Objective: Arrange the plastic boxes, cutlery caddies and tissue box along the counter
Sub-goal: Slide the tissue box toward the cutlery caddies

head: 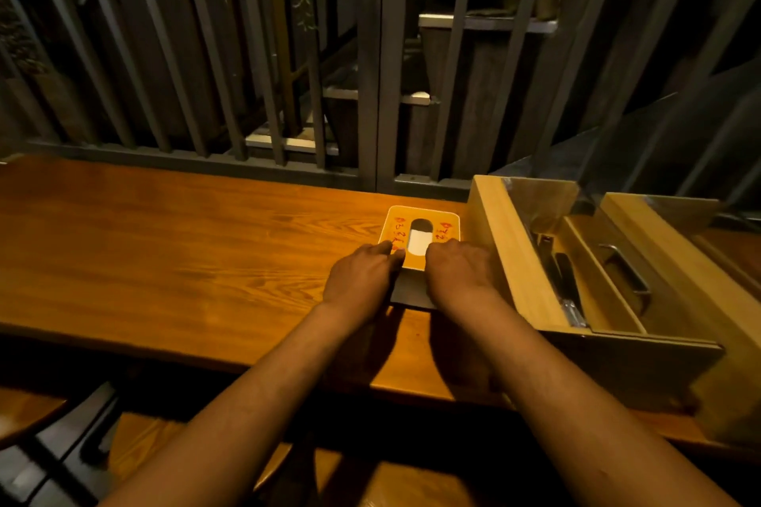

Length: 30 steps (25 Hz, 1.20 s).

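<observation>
An orange-topped tissue box (420, 222) with an oval slot and white tissue stands on the wooden counter (164, 243), close to the far edge. My left hand (362, 276) rests on its near left corner and my right hand (457, 270) on its near right corner, both gripping the box. Right beside it stands a wooden cutlery caddy (510, 255) with dark-handled cutlery in a narrow slot and a metal handle (628, 272) in the middle. A second wooden caddy (675, 259) adjoins it further right.
A grey metal railing (370, 95) with vertical bars runs along the counter's far edge. Wooden stool seats (24, 412) sit below the near edge at the left. The counter's left stretch is bare wood.
</observation>
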Motion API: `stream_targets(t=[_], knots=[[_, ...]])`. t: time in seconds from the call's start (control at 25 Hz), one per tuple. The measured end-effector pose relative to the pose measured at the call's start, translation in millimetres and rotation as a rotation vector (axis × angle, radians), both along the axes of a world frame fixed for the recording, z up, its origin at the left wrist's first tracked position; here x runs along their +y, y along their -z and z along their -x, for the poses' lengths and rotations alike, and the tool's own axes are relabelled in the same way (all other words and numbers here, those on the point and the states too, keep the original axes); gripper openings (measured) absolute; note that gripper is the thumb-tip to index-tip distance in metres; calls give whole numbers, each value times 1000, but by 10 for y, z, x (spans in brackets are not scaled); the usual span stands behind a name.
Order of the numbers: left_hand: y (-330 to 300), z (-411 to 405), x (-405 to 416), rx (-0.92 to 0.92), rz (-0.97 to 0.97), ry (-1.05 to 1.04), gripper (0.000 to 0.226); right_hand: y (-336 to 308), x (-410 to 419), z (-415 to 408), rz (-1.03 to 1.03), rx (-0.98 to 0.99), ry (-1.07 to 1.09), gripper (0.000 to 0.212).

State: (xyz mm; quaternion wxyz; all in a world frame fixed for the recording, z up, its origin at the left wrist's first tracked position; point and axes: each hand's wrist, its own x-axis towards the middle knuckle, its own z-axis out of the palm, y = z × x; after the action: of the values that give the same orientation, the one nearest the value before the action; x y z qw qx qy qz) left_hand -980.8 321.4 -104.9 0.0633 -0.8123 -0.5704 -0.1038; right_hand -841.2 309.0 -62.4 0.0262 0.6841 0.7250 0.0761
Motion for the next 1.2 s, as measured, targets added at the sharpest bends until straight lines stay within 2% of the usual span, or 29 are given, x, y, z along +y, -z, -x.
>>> stream_targets(t=[0.24,0.52,0.64,0.88,1.08,1.2], knots=[[44,-158,929,48,33,-36,73,0,954,-79,37,-301,16,20],[66,-247,1784,9,19,-75,74,159,1772,-182,-34,-125,47,25],[63,-297,1983,21,28,-74,75,221,1994,-224,-31,-120,55,35],[108,-370,2315,-2,26,-98,81,328,2318,-301,44,-189,71,72],[193,-372,2474,-20,32,-111,78,361,2492,-328,98,-196,80,86],[193,-373,2467,12,59,-89,82,314,2505,-362,146,-135,60,95]])
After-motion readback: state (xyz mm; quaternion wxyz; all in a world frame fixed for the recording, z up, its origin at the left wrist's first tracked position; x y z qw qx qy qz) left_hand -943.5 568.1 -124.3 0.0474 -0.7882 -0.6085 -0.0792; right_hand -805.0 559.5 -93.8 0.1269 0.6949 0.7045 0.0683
